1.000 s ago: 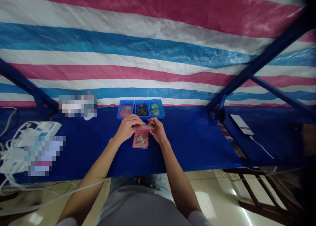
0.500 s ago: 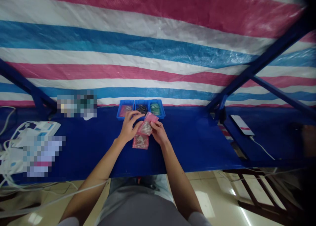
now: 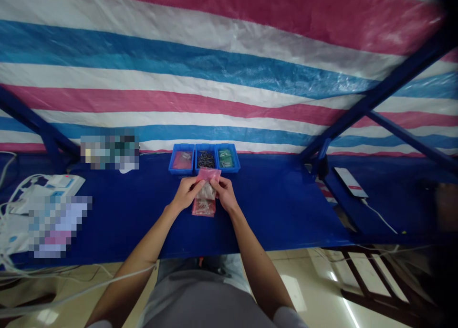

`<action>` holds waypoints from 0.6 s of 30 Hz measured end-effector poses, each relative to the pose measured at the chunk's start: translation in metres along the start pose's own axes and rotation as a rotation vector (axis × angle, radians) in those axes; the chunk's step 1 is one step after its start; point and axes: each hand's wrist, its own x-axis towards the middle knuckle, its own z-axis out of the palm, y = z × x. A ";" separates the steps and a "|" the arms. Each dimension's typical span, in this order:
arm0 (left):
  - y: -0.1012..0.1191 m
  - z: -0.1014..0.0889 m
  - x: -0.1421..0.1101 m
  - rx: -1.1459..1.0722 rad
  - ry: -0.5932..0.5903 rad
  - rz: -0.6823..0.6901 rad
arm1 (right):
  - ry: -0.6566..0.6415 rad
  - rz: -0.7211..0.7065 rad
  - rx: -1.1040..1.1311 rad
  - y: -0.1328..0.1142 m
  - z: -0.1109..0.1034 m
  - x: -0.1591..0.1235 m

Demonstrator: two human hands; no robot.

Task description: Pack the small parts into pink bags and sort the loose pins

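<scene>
A pink-tinted plastic bag (image 3: 207,188) with small metallic-looking pieces inside is held upright between my two hands. My left hand (image 3: 186,191) pinches its left side, thumb on the front. On the opposite side my right hand (image 3: 224,192) grips it the same way. Just below lies another pink bag (image 3: 203,207) on the blue table (image 3: 275,204), partly covered by the held one. Beyond my hands stand three joined blue bins: the left bin (image 3: 182,160) has pink bags, the middle bin (image 3: 205,159) dark screw-like pieces, the right bin (image 3: 226,159) green bags.
White power strips and cables (image 3: 46,194) crowd the table's left end. A phone (image 3: 349,182) on a charging cord lies on the right. Blue metal struts (image 3: 343,108) rise at both sides before a striped tarp (image 3: 214,99). A blurred hand shows at the far right edge.
My left hand has come down from near the bins to grip the bag's left side. The bag has turned from slanted to straight, over the lower bag.
</scene>
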 end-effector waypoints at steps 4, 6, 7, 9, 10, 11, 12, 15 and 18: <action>-0.012 0.003 -0.011 -0.010 0.069 -0.018 | -0.006 -0.055 -0.080 0.002 0.002 0.001; -0.017 0.005 -0.016 -0.011 0.087 -0.037 | -0.027 -0.077 -0.104 0.002 0.003 0.002; -0.019 0.006 -0.018 -0.008 0.094 -0.046 | -0.038 -0.085 -0.115 0.003 0.003 0.002; -0.020 0.007 -0.021 -0.007 0.101 -0.066 | -0.054 -0.095 -0.136 0.003 0.003 0.001; -0.020 0.007 -0.021 -0.009 0.104 -0.075 | -0.057 -0.098 -0.143 0.003 0.003 0.001; -0.020 0.007 -0.021 -0.015 0.105 -0.083 | -0.058 -0.097 -0.147 0.003 0.004 0.000; -0.020 0.007 -0.021 -0.024 0.106 -0.089 | -0.057 -0.095 -0.147 0.003 0.004 0.000; -0.018 0.007 -0.020 -0.051 0.119 -0.098 | -0.066 -0.079 -0.137 0.001 0.006 -0.002; -0.018 0.006 -0.019 -0.066 0.129 -0.102 | -0.080 -0.074 -0.132 0.000 0.007 -0.001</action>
